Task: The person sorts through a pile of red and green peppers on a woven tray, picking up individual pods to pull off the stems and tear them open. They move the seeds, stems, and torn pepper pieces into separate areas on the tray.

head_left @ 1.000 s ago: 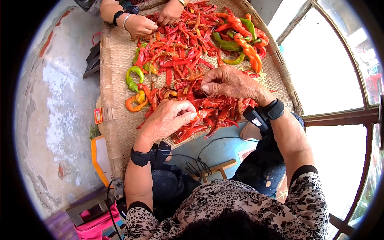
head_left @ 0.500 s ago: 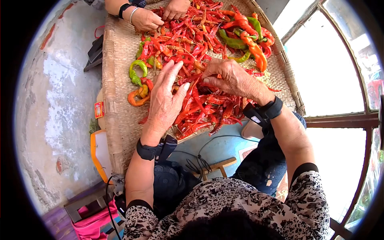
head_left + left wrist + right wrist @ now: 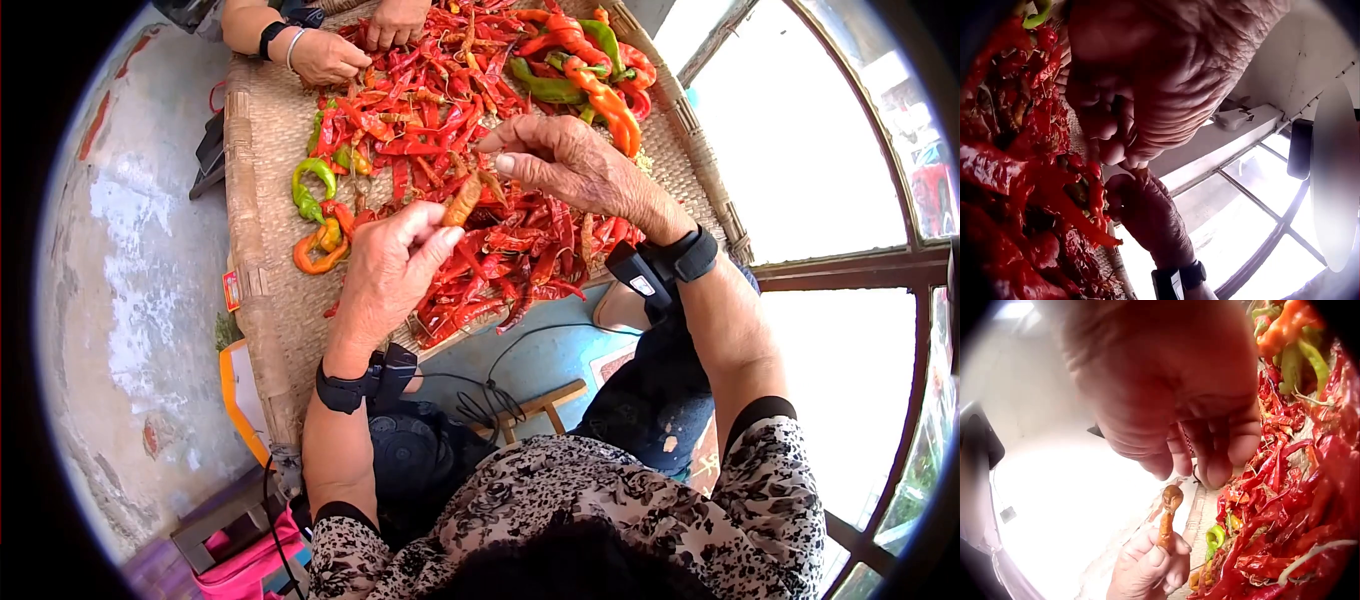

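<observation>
My left hand [image 3: 385, 265] pinches a wrinkled orange-brown chili pepper [image 3: 463, 200] between thumb and forefinger, over the pile of red chilies [image 3: 520, 245]. In the right wrist view the pepper [image 3: 1167, 519] points up from the left fingertips. Just right of it, my right hand [image 3: 585, 175] hovers with bent fingers, thumb and forefinger apart in the head view. A thin dark curved stem [image 3: 1196, 475] shows by the right fingertips. The chilies lie on a woven tray [image 3: 270, 190].
Another person's hands [image 3: 330, 57] work at the tray's far left. Thick orange and green peppers [image 3: 600, 80] lie at the far right, and a curled green pepper [image 3: 312, 185] by the left rim. A window [image 3: 840, 160] stands right; a wooden stool [image 3: 540, 405] is below.
My left hand reached forward with spread fingers, then came back slightly and now pinches the orange-brown pepper. My right hand stays near the pile, its thumb and forefinger now further apart.
</observation>
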